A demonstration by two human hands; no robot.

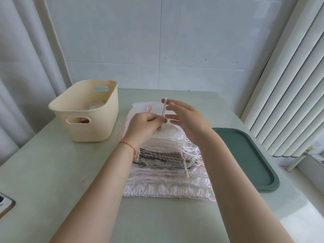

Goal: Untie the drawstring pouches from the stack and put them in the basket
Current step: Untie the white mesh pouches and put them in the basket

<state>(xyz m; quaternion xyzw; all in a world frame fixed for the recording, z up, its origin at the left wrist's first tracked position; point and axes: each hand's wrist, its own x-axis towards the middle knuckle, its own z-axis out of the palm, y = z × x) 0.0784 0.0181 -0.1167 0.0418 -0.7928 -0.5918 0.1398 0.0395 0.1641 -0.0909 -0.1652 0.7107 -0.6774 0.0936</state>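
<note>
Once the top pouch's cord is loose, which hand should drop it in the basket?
Probably left. The left hand already pinches the cord, and the basket sits on its side. The right hand is farther away.

The basket (87,111) at ten o'clock is plain cream, with something red showing through its handle hole. The pile of pouches (166,165) at centre is white and pale pink with grey-brown layers between. The tray (249,158) at three o'clock is dark green. A red thread bracelet (128,146) circles one wrist.
</note>
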